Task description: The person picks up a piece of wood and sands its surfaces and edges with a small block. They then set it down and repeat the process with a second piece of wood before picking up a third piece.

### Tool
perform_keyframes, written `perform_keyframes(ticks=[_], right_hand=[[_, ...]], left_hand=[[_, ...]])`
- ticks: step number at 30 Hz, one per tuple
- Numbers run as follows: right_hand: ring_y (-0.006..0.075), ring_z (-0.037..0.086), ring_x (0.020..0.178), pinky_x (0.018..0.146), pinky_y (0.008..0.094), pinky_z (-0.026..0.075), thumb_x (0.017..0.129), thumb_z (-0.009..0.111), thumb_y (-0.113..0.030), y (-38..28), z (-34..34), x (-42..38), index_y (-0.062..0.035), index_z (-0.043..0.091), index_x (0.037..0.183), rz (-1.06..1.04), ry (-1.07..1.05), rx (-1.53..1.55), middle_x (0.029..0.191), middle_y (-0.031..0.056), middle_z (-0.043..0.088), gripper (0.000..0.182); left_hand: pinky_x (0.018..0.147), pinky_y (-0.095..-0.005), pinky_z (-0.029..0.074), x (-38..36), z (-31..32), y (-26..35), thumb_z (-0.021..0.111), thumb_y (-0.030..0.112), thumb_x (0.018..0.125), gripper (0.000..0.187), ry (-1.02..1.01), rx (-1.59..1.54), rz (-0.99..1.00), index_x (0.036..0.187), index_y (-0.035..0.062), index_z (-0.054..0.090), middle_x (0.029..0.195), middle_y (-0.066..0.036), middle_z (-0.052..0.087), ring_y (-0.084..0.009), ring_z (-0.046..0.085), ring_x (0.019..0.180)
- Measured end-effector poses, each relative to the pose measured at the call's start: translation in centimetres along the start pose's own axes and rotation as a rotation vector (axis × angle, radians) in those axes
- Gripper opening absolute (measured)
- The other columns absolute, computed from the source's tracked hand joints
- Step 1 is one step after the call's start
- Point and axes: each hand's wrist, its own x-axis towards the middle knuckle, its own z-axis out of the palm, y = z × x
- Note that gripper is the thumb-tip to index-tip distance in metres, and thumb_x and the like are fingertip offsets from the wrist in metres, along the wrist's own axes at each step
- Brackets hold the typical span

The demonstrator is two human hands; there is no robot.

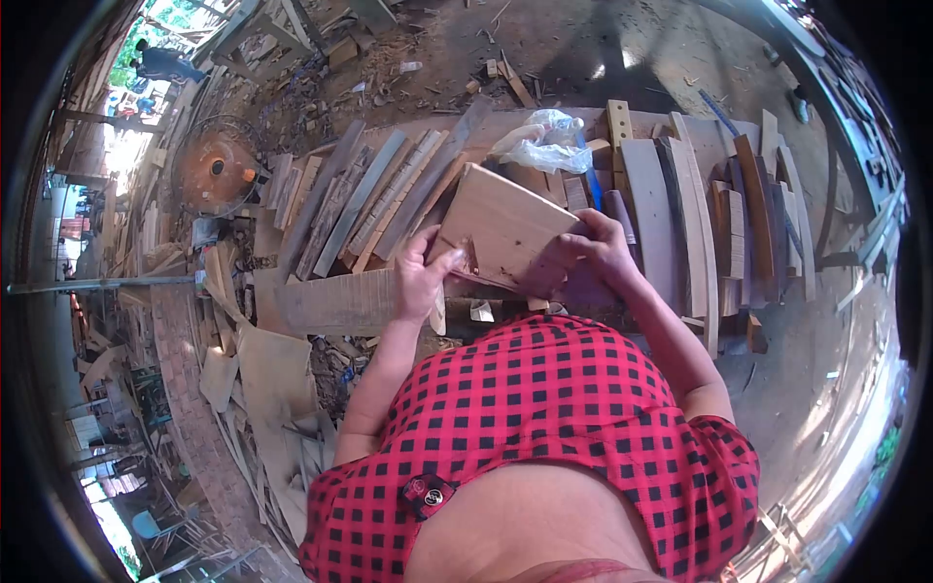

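Between my two hands is a flat, light-brown wooden board (510,225), tilted, with small dark marks near its lower left edge. My left hand (422,272) grips that lower left corner, the thumb resting on the face. On the right side, my right hand (603,251) is closed round the edge with its thumb on top. The board is held above a bench covered in wood pieces. Just behind it lies a clear plastic bag (549,141), its contents hard to make out.
Long wooden strips (355,199) lie side by side on the bench's left, with more planks (685,214) on its right. An orange round fan (216,168) stands at the far left. Wood scraps litter the ground. A person (165,64) is in the far upper left.
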Motion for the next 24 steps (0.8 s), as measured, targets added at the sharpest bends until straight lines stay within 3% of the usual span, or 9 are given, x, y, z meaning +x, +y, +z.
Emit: perform_keyframes(ticks=[2,6,8,12,13,14,16,18,24], right_hand=[[0.0074,0.058,0.072,0.065,0.0218,0.046,0.083,0.075,-0.011,0.2,0.2,0.7,-0.0013,0.063,0.105,0.079,-0.03,0.079,0.084,-0.0011,0.063,0.026],[0.0031,0.053,0.069,0.06,0.0201,0.04,0.084,0.073,-0.015,-1.4,1.6,1.1,-0.0053,0.064,0.096,0.14,-0.067,0.059,0.076,-0.0055,0.06,0.018],[0.0069,0.054,0.07,0.061,0.024,0.042,0.081,0.073,-0.014,-2.8,3.2,1.4,-0.0022,0.065,0.099,0.042,-0.083,-0.071,0.079,-0.0039,0.06,0.022],[0.0186,0.063,0.074,0.071,0.0309,0.05,0.074,0.075,-0.009,-1.7,7.9,3.1,-0.0047,0.066,0.1,-0.428,-0.114,-0.524,0.083,0.0098,0.064,0.028],[0.0215,0.062,0.073,0.069,0.0327,0.05,0.073,0.075,-0.01,-2.2,9.6,3.6,-0.0068,0.066,0.098,-0.715,-0.188,-0.684,0.085,0.0084,0.065,0.027],[0.0244,0.062,0.072,0.067,0.0346,0.05,0.071,0.076,-0.011,-2.5,11.1,3.9,-0.0089,0.066,0.097,-1.01,-0.248,-0.831,0.086,0.0069,0.065,0.027],[0.0232,0.058,0.075,0.063,0.0341,0.048,0.069,0.067,-0.011,-3.2,14.7,3.2,-0.0113,0.065,0.1,-1.257,-0.374,-0.956,0.091,0.0027,0.062,0.03],[0.0232,0.058,0.084,0.069,0.0354,0.048,0.07,0.062,-0.012,-2.3,17.0,2.1,-0.0108,0.065,0.103,-1.201,-0.503,-1.101,0.101,0.0038,0.062,0.033],[0.0299,0.058,0.099,0.084,0.0416,0.048,0.071,0.063,-0.009,0.7,18.1,2.4,-0.0087,0.064,0.111,-0.982,-0.708,-0.944,0.109,0.0096,0.06,0.039]], left_hand=[[0.067,-0.0307,0.059,1.1,-0.6,-1.6,0.065,0.005,0.088,0.042,0.019,-0.303,-0.068,0.128,0.0059,0.053,0.104,-0.007,0.068,-0.0154,0.069,0.08],[0.076,-0.0372,0.059,0.8,-2.4,-2.1,0.064,0.016,0.091,0.044,0.104,-0.525,-0.227,0.132,0.0072,0.05,0.101,-0.007,0.067,-0.0189,0.068,0.088],[0.081,-0.0439,0.058,-0.2,-2.8,-2.1,0.067,0.03,0.091,0.055,0.243,-0.431,-0.21,0.137,0.0108,0.045,0.116,-0.009,0.059,-0.0256,0.064,0.096],[0.08,-0.0552,0.055,-1.9,-3.6,-0.4,0.072,0.061,0.077,0.082,0.232,-0.545,-0.348,0.139,0.0183,0.041,0.13,-0.011,0.047,-0.0327,0.059,0.106],[0.082,-0.058,0.053,-2.2,-4.2,-0.6,0.072,0.064,0.076,0.083,0.225,-0.61,-0.339,0.138,0.0183,0.042,0.133,-0.011,0.044,-0.0357,0.057,0.11],[0.083,-0.0587,0.053,-2.6,-4.9,-1.7,0.071,0.064,0.076,0.085,0.316,-0.703,-0.349,0.139,0.0155,0.041,0.133,-0.012,0.047,-0.0347,0.055,0.114],[0.089,-0.0582,0.05,-3.3,-5.5,-0.2,0.071,0.06,0.079,0.081,0.335,-0.838,-0.207,0.137,0.0115,0.043,0.132,-0.013,0.051,-0.033,0.055,0.116],[0.091,-0.0502,0.053,-3.5,-7.6,-3.6,0.075,0.033,0.082,0.062,0.615,-1.043,-0.146,0.131,0.0064,0.048,0.123,-0.013,0.058,-0.029,0.06,0.111],[0.091,-0.0481,0.053,-7.3,-14.3,-8.1,0.075,0.018,0.082,0.052,1.03,-0.92,0.013,0.127,0.0059,0.053,0.118,-0.01,0.061,-0.0286,0.062,0.106]])
